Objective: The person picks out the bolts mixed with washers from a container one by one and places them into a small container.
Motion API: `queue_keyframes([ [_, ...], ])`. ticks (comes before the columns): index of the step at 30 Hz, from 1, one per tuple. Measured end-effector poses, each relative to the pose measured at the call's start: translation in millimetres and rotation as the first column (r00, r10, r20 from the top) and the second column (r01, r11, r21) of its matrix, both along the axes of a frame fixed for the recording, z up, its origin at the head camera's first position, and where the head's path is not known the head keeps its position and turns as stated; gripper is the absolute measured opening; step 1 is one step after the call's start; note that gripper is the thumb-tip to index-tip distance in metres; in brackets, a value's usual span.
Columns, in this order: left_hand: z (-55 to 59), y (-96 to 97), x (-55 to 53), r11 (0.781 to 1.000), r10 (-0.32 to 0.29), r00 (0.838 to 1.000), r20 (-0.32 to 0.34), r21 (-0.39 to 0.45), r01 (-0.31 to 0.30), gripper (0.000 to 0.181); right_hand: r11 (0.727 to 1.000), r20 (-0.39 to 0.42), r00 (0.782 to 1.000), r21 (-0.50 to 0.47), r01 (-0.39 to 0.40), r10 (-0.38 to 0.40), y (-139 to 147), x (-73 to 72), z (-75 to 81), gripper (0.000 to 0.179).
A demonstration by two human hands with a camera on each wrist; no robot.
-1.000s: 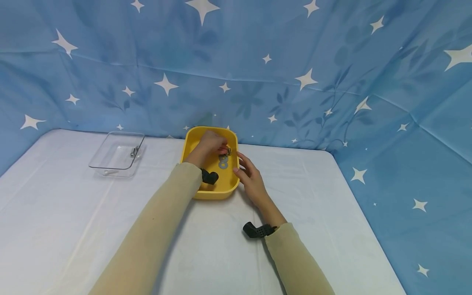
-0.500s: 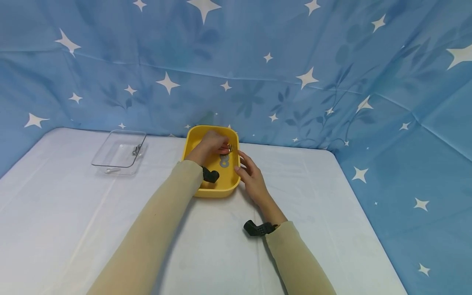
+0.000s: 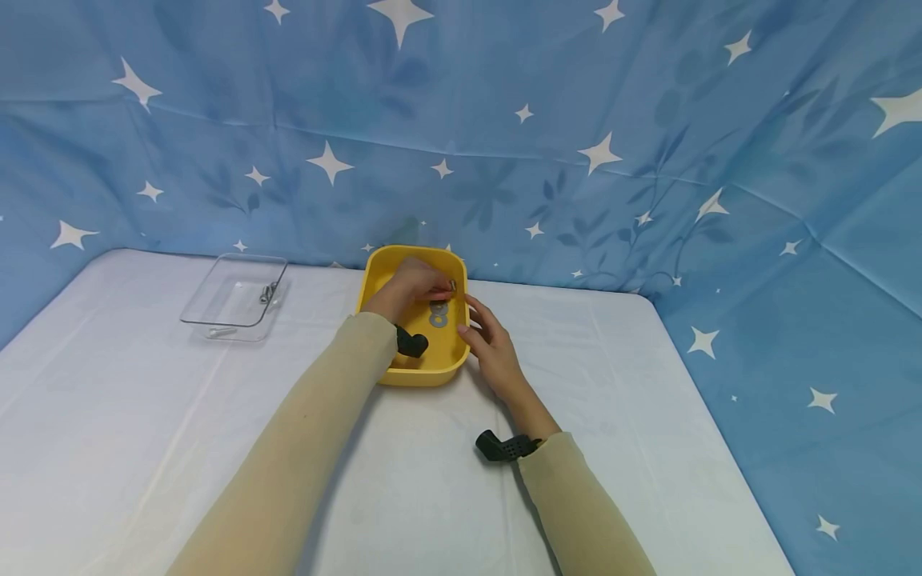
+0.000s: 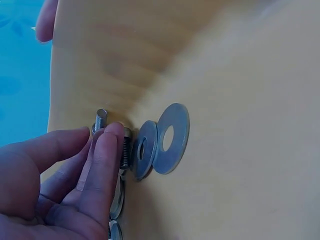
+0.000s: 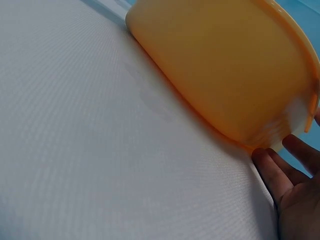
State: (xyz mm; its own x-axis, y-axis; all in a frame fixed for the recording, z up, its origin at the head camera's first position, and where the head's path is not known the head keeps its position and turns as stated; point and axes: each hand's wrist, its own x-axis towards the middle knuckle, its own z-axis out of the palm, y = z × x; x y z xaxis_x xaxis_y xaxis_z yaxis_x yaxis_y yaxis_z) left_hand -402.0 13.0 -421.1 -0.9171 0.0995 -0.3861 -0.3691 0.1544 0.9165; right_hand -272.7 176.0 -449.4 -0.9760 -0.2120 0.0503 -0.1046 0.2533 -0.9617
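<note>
In the head view my left hand (image 3: 414, 282) reaches down into a yellow plastic bin (image 3: 432, 378). Up close in the left wrist view, its thumb and fingertips pinch a small metal bolt (image 4: 101, 118), threaded end up. A second bolt (image 4: 126, 154) stands just behind the fingers. Beside it lie two flat washers, a smaller washer (image 4: 149, 134) and a wider washer (image 4: 181, 140); more metal pieces are partly hidden under the hand. My right hand (image 3: 495, 354) rests against the bin's right side from outside, fingertips touching the wall low down in the right wrist view.
A clear rectangular container (image 3: 218, 323) stands to the left, with small metal fasteners (image 3: 266, 294) at its right side and a pale thin piece (image 3: 222, 331) near the front. White cloth (image 3: 432, 480) covers the table; a blue star-patterned curtain (image 3: 475, 120) hangs behind.
Inside the bin, my left fingers have shifted slightly right and come together on the bolt, now mostly covered by them. My right hand has stayed at the bin's side.
</note>
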Motion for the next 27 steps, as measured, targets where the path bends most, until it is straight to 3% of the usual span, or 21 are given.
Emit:
queue_keyframes([
  [3, -0.3, 1.0, 1.3, 0.999, -0.032, 0.999, -0.010, 0.014, 0.033, 0.021, 1.000, 0.005, 1.000, -0.003, 0.003, -0.003, -1.4, 5.9, 8.2, 0.057],
  [8, -1.9, 2.3, 2.2, 0.997, -0.075, 0.997, -0.011, 0.028, 0.075, 0.029, 1.000, 0.008, 1.000, -0.008, 0.001, -0.001, -1.1, 5.6, 7.5, 0.059],
  [18, -3.8, 3.8, 0.7, 0.996, -0.083, 0.996, -0.034, 0.031, 0.084, 0.027, 1.000, 0.007, 1.000, -0.004, -0.003, 0.004, -0.4, 4.8, 9.5, 0.056],
  [27, -5.4, 5.4, 4.3, 0.995, -0.094, 0.990, -0.102, -0.038, 0.090, 0.025, 1.000, 0.002, 1.000, 0.000, 0.000, 0.000, -1.1, 4.7, 8.3, 0.057],
])
